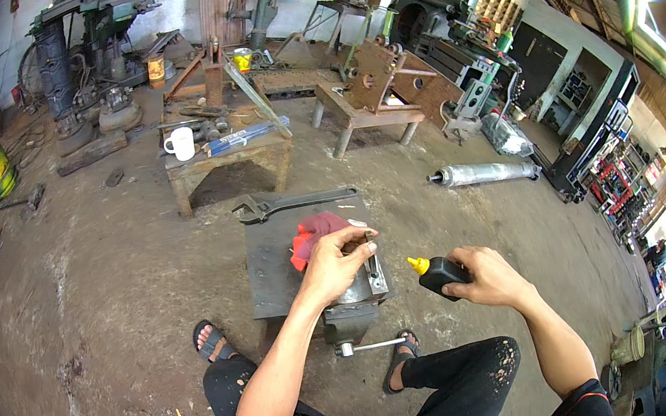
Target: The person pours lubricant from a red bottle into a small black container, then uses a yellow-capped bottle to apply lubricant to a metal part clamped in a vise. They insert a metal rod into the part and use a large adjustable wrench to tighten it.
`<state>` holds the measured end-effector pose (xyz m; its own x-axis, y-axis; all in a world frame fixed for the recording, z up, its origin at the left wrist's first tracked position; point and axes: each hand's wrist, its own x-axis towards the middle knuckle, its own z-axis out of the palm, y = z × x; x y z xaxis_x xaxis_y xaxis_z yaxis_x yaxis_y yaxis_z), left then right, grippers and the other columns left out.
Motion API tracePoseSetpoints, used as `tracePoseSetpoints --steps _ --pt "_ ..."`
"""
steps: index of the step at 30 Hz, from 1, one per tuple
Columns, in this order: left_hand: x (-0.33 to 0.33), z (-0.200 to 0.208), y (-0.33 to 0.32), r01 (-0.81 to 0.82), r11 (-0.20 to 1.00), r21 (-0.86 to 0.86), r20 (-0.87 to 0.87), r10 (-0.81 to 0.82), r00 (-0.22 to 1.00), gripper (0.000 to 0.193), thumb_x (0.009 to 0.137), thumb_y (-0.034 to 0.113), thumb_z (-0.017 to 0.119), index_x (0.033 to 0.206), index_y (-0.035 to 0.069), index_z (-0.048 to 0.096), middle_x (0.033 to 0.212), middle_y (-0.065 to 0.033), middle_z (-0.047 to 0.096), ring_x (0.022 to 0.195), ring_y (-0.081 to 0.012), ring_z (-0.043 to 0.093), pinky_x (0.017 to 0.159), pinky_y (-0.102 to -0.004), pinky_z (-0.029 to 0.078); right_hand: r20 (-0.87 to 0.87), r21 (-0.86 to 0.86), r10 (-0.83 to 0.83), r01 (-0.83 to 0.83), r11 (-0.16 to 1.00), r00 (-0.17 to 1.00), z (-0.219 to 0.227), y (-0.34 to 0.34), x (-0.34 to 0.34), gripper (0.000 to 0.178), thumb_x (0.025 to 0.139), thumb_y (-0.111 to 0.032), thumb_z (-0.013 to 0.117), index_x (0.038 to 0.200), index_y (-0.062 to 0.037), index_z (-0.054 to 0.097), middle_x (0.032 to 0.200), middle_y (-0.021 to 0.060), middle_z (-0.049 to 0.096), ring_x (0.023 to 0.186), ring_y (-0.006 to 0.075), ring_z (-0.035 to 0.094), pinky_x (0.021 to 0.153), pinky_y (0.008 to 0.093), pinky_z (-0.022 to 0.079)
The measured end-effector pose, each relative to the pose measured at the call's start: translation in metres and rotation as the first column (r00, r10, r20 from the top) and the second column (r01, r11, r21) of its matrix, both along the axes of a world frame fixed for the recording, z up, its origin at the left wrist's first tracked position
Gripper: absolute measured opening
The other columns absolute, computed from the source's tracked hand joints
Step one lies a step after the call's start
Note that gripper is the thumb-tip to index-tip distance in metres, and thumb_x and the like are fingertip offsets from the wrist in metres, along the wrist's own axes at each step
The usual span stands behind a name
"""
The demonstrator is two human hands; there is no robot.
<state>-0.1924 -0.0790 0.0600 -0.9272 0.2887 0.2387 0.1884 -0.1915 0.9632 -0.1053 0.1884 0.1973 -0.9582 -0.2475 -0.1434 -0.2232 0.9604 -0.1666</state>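
Cloth (321, 229), red and crumpled, lies on the grey metal bench top (267, 264), just beside the left hand (333, 265), whose thumb and fingers are almost closed and pinch a small dark metal piece (373, 265) at the vise (351, 320); its exact shape I cannot tell. Further right, in the air, is the black bottle (443, 278) with yellow nozzle (419, 265) tilted up leftward, and the right hand (488, 276) grasps it, fingers curled around its body.
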Motion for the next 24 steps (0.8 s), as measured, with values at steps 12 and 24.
tracePoseSetpoints --steps 12,24 --pt "-0.007 -0.016 0.009 -0.108 0.985 -0.137 0.034 0.114 0.993 0.024 0.099 0.014 0.078 0.118 0.001 0.074 0.099 -0.0012 0.074 0.090 -0.0075 0.062 0.081 -0.0271 0.051 0.032 0.143 0.196 -0.199 0.970 0.980 -0.002 -0.028 -0.028 0.036 0.081 -0.030 0.082 0.101 -0.0013 0.070 0.096 0.0206 0.074 0.092 0.0432 0.073 0.083 0.0527 0.058" --pt "-0.012 -0.010 0.008 -0.098 0.978 -0.184 0.029 0.105 0.994 0.027 0.098 0.020 0.079 0.114 -0.002 0.075 0.092 -0.0031 0.075 0.081 -0.0079 0.065 0.073 -0.0282 0.053 -0.002 0.270 0.287 -0.276 0.922 0.958 0.006 -0.041 -0.048 0.036 0.078 -0.030 0.080 0.099 -0.0029 0.069 0.093 0.0191 0.073 0.091 0.0419 0.072 0.081 0.0523 0.057"
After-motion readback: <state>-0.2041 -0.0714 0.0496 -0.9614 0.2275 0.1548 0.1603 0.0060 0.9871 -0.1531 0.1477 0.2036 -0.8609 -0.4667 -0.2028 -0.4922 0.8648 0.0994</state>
